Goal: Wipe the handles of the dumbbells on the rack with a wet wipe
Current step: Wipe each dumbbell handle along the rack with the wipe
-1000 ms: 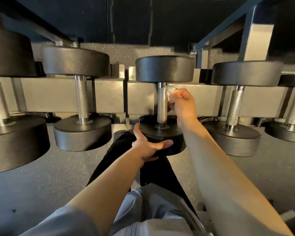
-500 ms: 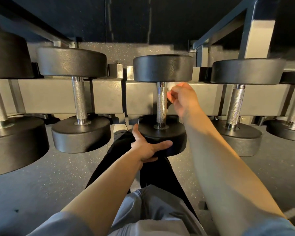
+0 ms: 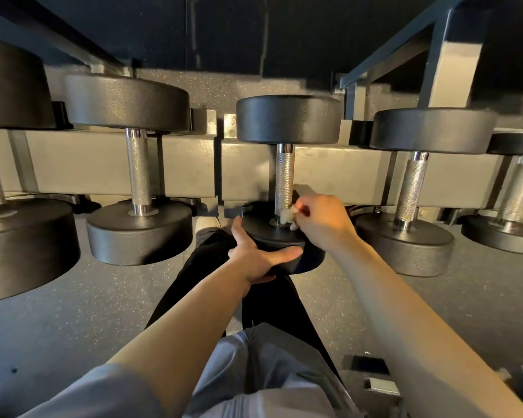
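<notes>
Several black dumbbells with knurled chrome handles rest on a grey rack (image 3: pixel 109 167). On the middle dumbbell, the handle (image 3: pixel 284 176) runs between the far head (image 3: pixel 287 119) and the near head (image 3: pixel 272 233). My right hand (image 3: pixel 323 221) pinches a crumpled white wet wipe (image 3: pixel 288 217) against the bottom of that handle, just above the near head. My left hand (image 3: pixel 257 254) cups the near head from below and the left, its thumb lying along the front rim.
Neighbouring dumbbells stand close on both sides, one at the left (image 3: pixel 138 176) and one at the right (image 3: pixel 412 188). A dark upper shelf frame (image 3: pixel 435 55) overhangs the row. Speckled rubber floor (image 3: pixel 88 312) lies below, with my legs in dark trousers under the middle dumbbell.
My right hand has slid the wipe down the middle handle, from near the far head to the bottom by the near head. My left hand has kept its hold.
</notes>
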